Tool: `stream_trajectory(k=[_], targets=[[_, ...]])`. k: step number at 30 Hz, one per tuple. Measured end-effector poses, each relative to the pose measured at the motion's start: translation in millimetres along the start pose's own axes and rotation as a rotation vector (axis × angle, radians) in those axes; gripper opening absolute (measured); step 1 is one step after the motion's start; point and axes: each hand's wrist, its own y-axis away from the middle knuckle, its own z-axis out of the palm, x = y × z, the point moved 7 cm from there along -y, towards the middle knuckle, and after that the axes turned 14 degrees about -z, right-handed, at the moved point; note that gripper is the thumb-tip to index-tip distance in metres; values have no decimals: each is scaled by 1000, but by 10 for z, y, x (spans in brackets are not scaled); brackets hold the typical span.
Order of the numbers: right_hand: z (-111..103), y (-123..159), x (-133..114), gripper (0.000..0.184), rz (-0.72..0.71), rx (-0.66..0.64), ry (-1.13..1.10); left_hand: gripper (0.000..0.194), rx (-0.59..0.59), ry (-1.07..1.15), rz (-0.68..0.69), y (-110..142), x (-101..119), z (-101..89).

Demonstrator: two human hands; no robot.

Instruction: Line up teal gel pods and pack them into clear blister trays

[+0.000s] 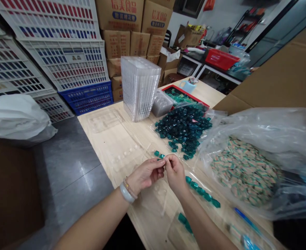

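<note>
My left hand (148, 174) and my right hand (176, 175) meet above the table, thumbs and fingers pinched together fingertip to fingertip. Whatever lies between them is too small and covered to make out. Just beyond the fingertips, small teal pieces (157, 153) sit in a clear plastic tray. A row of teal pieces (200, 191) lies in clear plastic beside my right forearm, and more teal pieces (185, 222) show nearer to me, partly behind that arm. Ahead is a large heap of dark teal pieces (185, 126).
On the wooden table (103, 130) stand a tall stack of clear plastic trays (139, 88), a red-rimmed tray (205, 104) and a light blue mug (188, 85). At right, a plastic bag holds many small striped packets (246, 170), near a blue pen (248, 220). Crates (66, 64) line the left.
</note>
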Motion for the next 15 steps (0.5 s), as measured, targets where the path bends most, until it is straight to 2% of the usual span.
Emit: stream_trajectory(k=[2, 5, 7, 11, 13, 15], targets=[[20, -31, 21, 20, 34, -60, -60, 22, 102, -162, 107, 40, 109, -54], [53, -16, 28, 23, 112, -251, -168, 13, 210, -514, 213, 115, 212, -81], [30, 25, 8, 22, 169, -356, -192, 13, 200, -631, 184, 135, 182, -89], [-65, 69, -66, 16, 213, -461, -130, 14, 162, -709, 123, 136, 94, -78], [-89, 76, -92, 15, 214, -482, -93, 15, 135, -735, 108, 125, 73, -34], [-94, 99, -92, 16, 256, -436, -142, 17, 99, -702, 100, 125, 71, 16]])
